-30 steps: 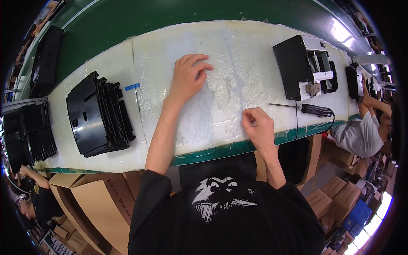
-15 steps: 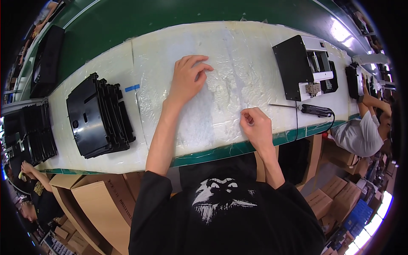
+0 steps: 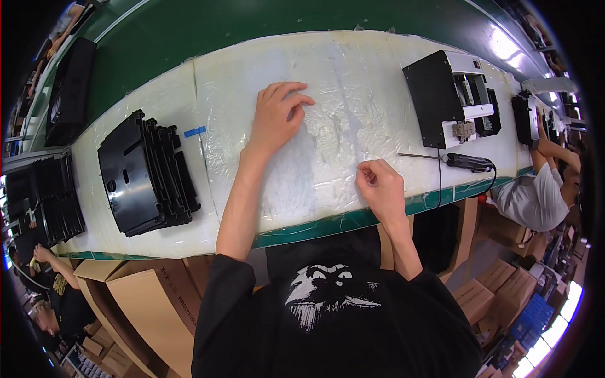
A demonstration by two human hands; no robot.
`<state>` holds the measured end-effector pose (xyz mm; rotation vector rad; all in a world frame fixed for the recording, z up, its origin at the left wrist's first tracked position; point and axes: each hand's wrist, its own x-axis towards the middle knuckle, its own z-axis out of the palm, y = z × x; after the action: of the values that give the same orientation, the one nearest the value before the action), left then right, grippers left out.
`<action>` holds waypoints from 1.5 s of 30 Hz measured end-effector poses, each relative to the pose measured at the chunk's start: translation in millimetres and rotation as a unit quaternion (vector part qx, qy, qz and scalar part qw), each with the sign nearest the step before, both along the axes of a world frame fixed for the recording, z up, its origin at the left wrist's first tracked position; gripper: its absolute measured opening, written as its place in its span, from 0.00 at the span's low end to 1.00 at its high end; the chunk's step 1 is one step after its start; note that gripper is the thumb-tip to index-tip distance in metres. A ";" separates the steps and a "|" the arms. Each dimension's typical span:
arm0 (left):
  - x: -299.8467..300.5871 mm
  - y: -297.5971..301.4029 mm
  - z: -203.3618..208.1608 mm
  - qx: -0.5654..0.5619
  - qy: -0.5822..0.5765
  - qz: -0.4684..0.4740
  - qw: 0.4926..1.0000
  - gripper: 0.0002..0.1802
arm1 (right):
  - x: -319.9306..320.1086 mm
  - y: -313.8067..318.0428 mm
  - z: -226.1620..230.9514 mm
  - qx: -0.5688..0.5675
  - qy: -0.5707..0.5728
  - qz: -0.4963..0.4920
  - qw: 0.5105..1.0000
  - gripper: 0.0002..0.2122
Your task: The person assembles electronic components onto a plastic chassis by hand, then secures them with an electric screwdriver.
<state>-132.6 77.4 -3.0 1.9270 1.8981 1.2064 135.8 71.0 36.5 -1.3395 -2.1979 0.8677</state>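
Note:
My left hand (image 3: 277, 116) rests on the film-covered white mat (image 3: 233, 82), its fingers slightly bent and apart, with nothing between them. Nearer the front edge, my right hand (image 3: 382, 188) is closed, thumb against the curled fingers. Whatever it may hold is hidden in the curl. Just right of that hand lies a black electric screwdriver (image 3: 466, 162), its long thin bit pointing left and a cord trailing from its handle. Beyond the screwdriver stands a black and white bench device (image 3: 435, 101), apart from both hands.
A stack of black plastic panels (image 3: 142, 176) stands to the left, near a strip of blue tape (image 3: 195, 131). More black parts (image 3: 53, 195) lie at the far left. Cardboard boxes (image 3: 151, 296) sit below the front edge. Co-workers are at both sides, one in a white shirt (image 3: 532, 201).
Both my hands stay in place. At the far left, a co-worker's arm has shifted slightly.

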 end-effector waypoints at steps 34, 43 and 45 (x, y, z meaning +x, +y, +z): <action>2.3 1.8 -2.5 0.025 0.001 0.004 1.000 0.12 | -0.5 0.3 3.1 0.006 -0.015 0.000 1.000 0.04; 1.1 2.1 -3.9 0.023 0.002 0.004 1.000 0.11 | -0.8 0.1 2.9 0.016 -0.012 0.001 1.000 0.04; 1.5 2.3 -4.2 0.025 0.003 0.004 1.000 0.11 | -0.4 0.8 2.9 0.018 -0.014 0.001 1.000 0.04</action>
<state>-131.0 79.7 -7.1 1.9516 1.8980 1.2636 135.3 71.7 39.4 -1.3417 -2.2261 0.8102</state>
